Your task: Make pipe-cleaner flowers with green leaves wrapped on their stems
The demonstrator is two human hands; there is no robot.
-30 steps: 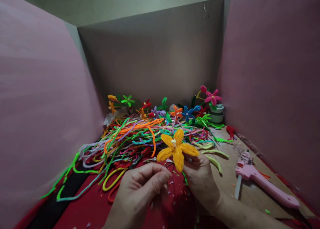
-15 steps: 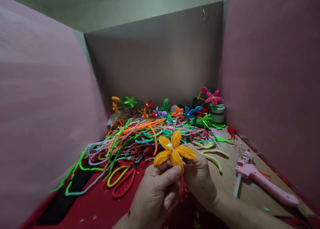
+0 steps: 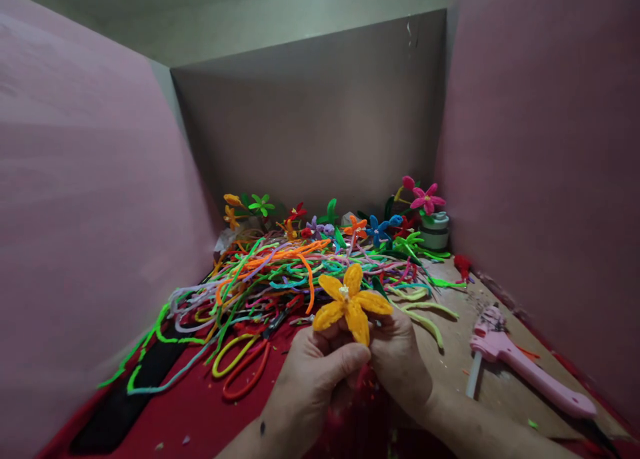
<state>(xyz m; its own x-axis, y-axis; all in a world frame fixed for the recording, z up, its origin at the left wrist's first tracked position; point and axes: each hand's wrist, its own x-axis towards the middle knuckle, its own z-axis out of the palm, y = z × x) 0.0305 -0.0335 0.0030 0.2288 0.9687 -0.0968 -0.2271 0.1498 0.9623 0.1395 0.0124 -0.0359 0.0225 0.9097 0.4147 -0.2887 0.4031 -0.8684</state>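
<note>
A yellow fuzzy flower point(image 3: 357, 320) with five petals and a pale centre faces the camera at the middle. My left hand point(image 3: 320, 372) is closed on it from below, its thumb just under the lowest petal. Behind the right petals, my right hand point(image 3: 403, 359) is closed at the back of the same flower; its fingertips are mostly hidden. A dark green piece point(image 3: 379, 287) shows just above the right hand.
Many coloured fuzzy stems point(image 3: 295, 265) lie heaped behind the hands. Scissors point(image 3: 249, 372) with yellow and red handles lie left. A pink glue gun point(image 3: 535, 371) rests on a board at right. Finished flowers point(image 3: 426, 199) and a small pot point(image 3: 434, 232) stand at the back.
The flower has tilted slightly and shifted a little to the right. My left thumb has slid off the lowest petal to just beneath it.
</note>
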